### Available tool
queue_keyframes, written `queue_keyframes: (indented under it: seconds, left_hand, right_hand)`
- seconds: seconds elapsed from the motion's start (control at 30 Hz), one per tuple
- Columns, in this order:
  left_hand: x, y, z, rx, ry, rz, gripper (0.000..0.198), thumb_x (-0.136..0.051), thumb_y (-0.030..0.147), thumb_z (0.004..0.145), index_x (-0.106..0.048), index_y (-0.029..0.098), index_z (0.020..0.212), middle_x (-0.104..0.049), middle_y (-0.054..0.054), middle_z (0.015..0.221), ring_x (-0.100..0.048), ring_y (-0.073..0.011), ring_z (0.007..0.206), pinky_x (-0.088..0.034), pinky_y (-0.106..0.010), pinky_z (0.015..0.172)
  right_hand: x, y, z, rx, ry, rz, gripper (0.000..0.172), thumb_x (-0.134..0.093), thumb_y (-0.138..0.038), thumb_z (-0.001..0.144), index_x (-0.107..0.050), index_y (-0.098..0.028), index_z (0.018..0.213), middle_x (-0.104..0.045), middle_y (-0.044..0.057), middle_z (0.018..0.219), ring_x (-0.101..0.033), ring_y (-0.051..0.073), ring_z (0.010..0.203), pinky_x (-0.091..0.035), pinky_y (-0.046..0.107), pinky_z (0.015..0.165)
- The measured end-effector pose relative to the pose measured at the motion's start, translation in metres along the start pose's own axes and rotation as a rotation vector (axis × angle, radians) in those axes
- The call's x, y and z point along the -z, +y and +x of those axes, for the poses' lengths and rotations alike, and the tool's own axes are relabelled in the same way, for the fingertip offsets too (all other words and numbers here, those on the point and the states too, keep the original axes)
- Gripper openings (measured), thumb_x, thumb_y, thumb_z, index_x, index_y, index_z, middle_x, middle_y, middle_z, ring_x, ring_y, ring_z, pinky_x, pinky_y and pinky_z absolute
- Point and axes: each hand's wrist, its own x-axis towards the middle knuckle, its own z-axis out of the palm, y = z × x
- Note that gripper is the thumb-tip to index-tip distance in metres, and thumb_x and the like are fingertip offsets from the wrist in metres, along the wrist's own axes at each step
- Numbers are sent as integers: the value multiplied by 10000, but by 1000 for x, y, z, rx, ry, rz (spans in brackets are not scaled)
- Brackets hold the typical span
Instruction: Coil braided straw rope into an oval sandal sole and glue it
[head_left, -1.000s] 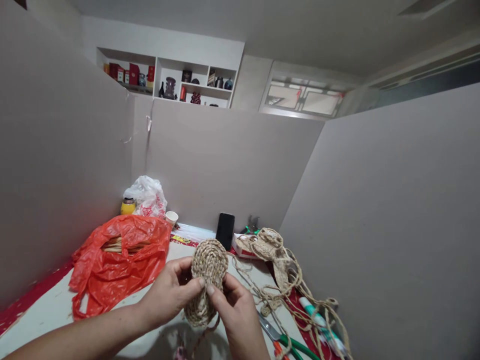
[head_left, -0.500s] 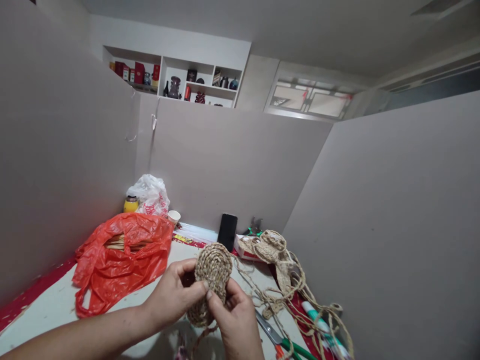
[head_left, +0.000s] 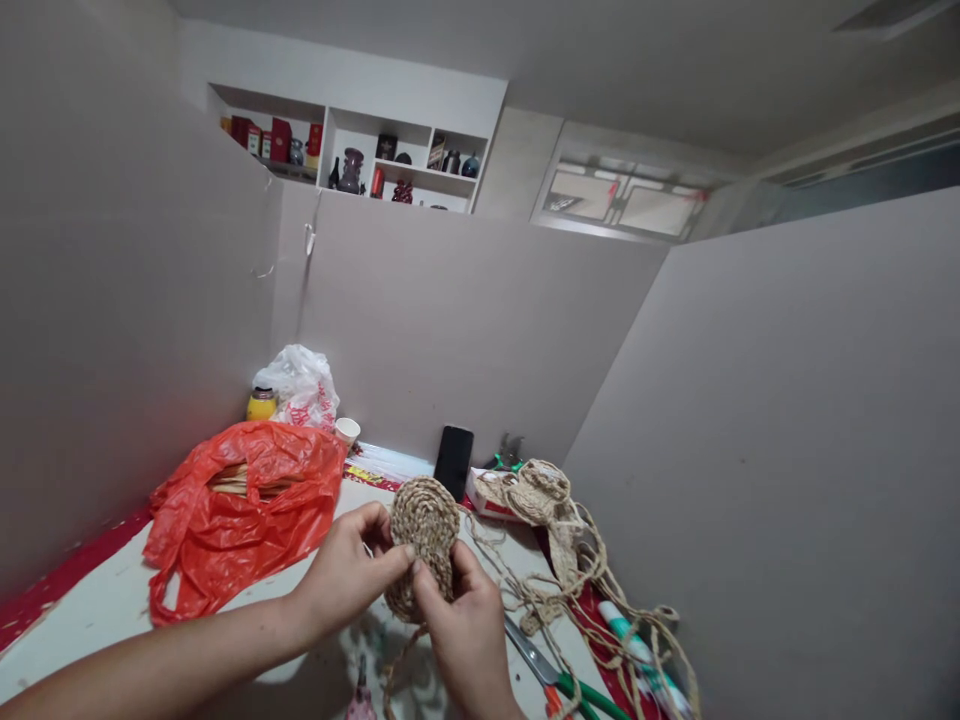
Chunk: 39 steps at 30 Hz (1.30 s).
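Observation:
A coiled, braided straw piece (head_left: 424, 515), made of two rounded lobes with a narrower middle, is held up over the table in both hands. My left hand (head_left: 360, 565) pinches its left edge, thumb on the front near the middle. My right hand (head_left: 469, 625) grips the lower right side, its thumb close to the left thumb. From the bottom of the piece a braided cord (head_left: 394, 675) hangs down. Scissors with green and orange handles (head_left: 540, 660) lie right of my right hand.
A red plastic bag (head_left: 255, 530) with flat pieces inside is at left. Behind are a yellow jar (head_left: 262, 404), a white cup (head_left: 347, 431) and a phone (head_left: 454, 462). Straw braids (head_left: 544, 490) tangle at right beside a green-white tube (head_left: 637, 650). Grey partitions (head_left: 450, 320) surround the table.
Both hands have shifted slightly up with the straw piece still held between them. More of a pink-handled tool shows below it.

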Motion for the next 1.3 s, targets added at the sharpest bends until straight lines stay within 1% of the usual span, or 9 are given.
queue_keyframes:
  seconds: [0.2, 0.4, 0.57, 0.67, 0.73, 0.83, 1.0, 1.17, 1.3]
  left_hand:
    - [2, 7, -6, -111, -28, 96, 48, -560, 166, 714, -515, 182, 713, -510, 32, 663, -466, -132, 633, -385, -246, 591]
    - [5, 11, -14, -205, -87, 151, 170, -623, 329, 758, -543, 182, 784, -536, 11, 726, -500, -151, 680, -394, -250, 603]
    - [7, 18, -14, -165, -67, 197, 196, -640, 367, 767, -612, 183, 826, -639, -26, 811, -572, -190, 781, -421, -274, 685]
    - [4, 17, -12, -102, -63, 168, 274, -663, 364, 750, -662, 192, 963, -678, -65, 1028, -585, -243, 968, -431, -312, 805]
    - [0, 14, -12, -72, -95, 95, 356, -679, 331, 737, -650, 199, 1067, -662, -73, 1129, -565, -262, 1058, -419, -333, 880]
    - [-9, 8, -11, -64, -178, -52, 369, -676, 270, 734, -639, 181, 1090, -681, -69, 1077, -584, -257, 1027, -433, -338, 886]
    - [-17, 7, -6, -7, -155, -247, 347, -692, 290, 715, -662, 111, 1011, -704, -91, 961, -614, -246, 915, -467, -335, 818]
    - [-10, 12, 2, 120, -122, -356, 255, -690, 272, 712, -690, 126, 920, -706, -53, 847, -623, -216, 871, -463, -312, 794]
    - [5, 17, 13, 199, -125, -493, 190, -686, 291, 725, -686, 128, 822, -697, -52, 819, -631, -190, 821, -473, -303, 774]
  right_hand:
    - [1, 0, -4, 85, 8, -59, 250, -586, -322, 772, -619, -130, 929, -646, 32, 698, -626, 216, 669, -518, 297, 617]
    - [5, -4, -3, 126, 63, -135, 205, -584, -277, 768, -630, -131, 904, -666, 29, 679, -610, 188, 604, -501, 272, 579]
    - [8, -5, 2, 153, 107, -206, 180, -577, -275, 789, -619, -136, 896, -699, 59, 758, -626, 197, 642, -500, 278, 597]
    - [9, -1, 7, 186, 120, -247, 195, -559, -259, 811, -600, -143, 963, -698, 61, 803, -637, 203, 699, -502, 283, 639]
    - [9, 1, 9, 216, 112, -286, 154, -546, -251, 829, -589, -159, 945, -684, 51, 791, -632, 202, 700, -495, 282, 639]
    - [8, 3, 9, 283, 66, -358, 110, -528, -233, 841, -578, -185, 926, -666, 41, 796, -630, 205, 700, -480, 292, 647]
    - [7, 0, 4, 394, 6, -459, 212, -497, -148, 781, -569, -193, 976, -654, 68, 872, -631, 251, 798, -472, 343, 697]
    - [7, -12, -1, 410, -83, -527, 412, -555, -131, 713, -535, -181, 1122, -625, 90, 1019, -622, 260, 919, -500, 365, 774]
    - [13, -23, -2, 433, -147, -509, 498, -586, -211, 778, -486, -163, 1264, -597, 126, 1195, -597, 257, 1053, -487, 358, 885]
